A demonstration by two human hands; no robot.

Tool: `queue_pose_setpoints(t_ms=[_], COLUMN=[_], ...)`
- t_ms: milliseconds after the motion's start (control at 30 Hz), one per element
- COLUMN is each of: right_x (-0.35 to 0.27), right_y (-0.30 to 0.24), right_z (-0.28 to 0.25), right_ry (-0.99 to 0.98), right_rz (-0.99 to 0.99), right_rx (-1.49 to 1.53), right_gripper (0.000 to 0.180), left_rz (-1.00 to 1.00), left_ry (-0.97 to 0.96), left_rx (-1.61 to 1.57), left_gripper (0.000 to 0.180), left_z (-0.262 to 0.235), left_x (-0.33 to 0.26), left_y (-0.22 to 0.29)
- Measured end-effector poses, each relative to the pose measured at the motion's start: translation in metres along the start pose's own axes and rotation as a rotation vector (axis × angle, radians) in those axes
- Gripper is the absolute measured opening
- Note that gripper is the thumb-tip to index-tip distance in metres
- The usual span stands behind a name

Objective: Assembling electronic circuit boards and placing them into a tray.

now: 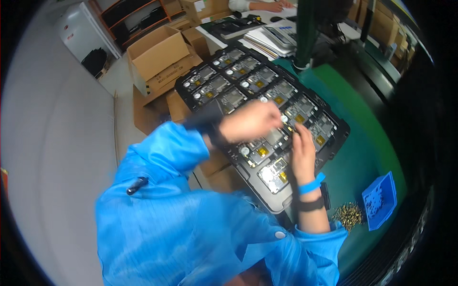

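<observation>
A large black tray (267, 190) holds rows of small circuit boards with silver shields and amber film patches; its slots are mostly filled. My left hand (253, 121) reaches across the middle of the tray, smeared by motion. Its fingers look curled together; whatever they hold, if anything, is too small to make out. Close by, my right hand (304, 152) rests over the tray's right part, with fingers stretched toward a circuit board (299, 118). Nearest me lies a brighter, silvery circuit board (274, 175), left of my right wrist. A blue band circles that wrist.
On the green mat (350, 167) at right are a pile of small brass-coloured parts (349, 215) and a tipped blue bin (380, 200) containing dark bits. Open cardboard boxes (160, 57) stand at left. Behind the tray are stacked papers (267, 40) and another person's hand (274, 5).
</observation>
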State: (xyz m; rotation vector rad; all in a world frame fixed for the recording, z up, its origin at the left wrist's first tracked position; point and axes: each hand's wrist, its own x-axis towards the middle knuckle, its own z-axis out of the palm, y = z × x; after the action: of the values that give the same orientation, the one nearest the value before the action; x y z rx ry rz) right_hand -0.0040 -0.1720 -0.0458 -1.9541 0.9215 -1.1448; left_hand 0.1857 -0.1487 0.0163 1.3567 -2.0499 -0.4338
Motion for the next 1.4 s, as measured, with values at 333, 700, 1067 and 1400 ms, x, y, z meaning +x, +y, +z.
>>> queue_pose_setpoints(t_ms=[333,700,1067,1400], right_x=[-0.018,-0.025,-0.031,-0.031], right_y=[-0.005,-0.002,-0.023,-0.024], right_z=[-0.025,-0.001,0.028,0.026], right_ry=[0.101,0.073,-0.194,-0.206], right_rz=[0.811,0.469,0.021,0.005], right_rx=[1.689,0.351,-0.628,-0.581], right_gripper=[0.027,0.014,0.006,0.009], left_rz=[0.528,-0.418,-0.313,-0.39], left_ry=[0.162,0.306,0.368,0.169], left_rx=[0.241,0.572,0.623,1.033], left_gripper=[0.015,0.016,0.014,0.012], left_z=[0.048,-0.097,-0.112,-0.111], left_x=[-0.004,0.024,0.002,0.008], left_y=[0.037,-0.239,-0.297,-0.37])
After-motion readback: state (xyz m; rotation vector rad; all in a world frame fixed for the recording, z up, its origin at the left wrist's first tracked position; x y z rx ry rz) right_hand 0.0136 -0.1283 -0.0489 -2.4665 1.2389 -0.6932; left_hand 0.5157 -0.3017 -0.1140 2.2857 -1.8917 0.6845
